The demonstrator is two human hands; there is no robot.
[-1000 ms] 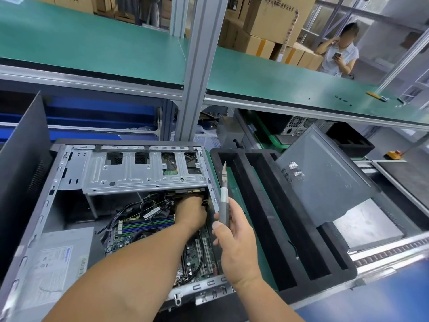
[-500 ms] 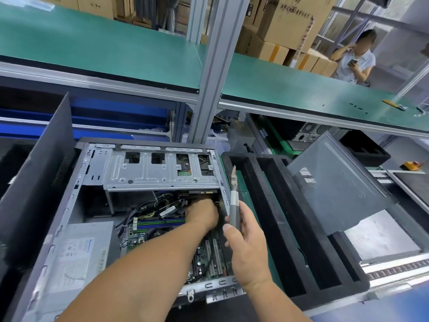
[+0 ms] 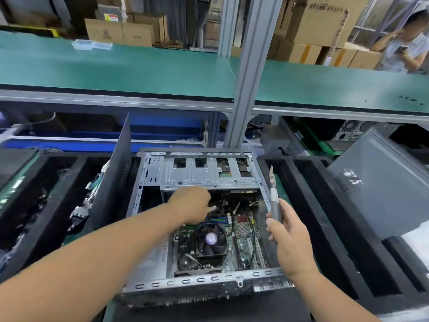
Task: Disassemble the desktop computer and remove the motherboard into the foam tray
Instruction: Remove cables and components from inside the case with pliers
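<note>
My left hand [image 3: 190, 205] reaches among the cables in the open computer case [image 3: 199, 228], fingers hidden, so I cannot tell its grip. My right hand [image 3: 290, 240] holds cutters [image 3: 274, 196] upright. The motherboard [image 3: 243, 240] sits inside; the black foam tray [image 3: 325, 217] lies rightward. Green shelf [image 3: 116, 66] above, cartons behind.

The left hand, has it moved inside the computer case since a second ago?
Yes. The left hand has shifted left, away from the case's right wall, uncovering the fan.

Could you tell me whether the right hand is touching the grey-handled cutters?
Touching: the head view shows the right hand gripping the grey-handled cutters upright.
</note>
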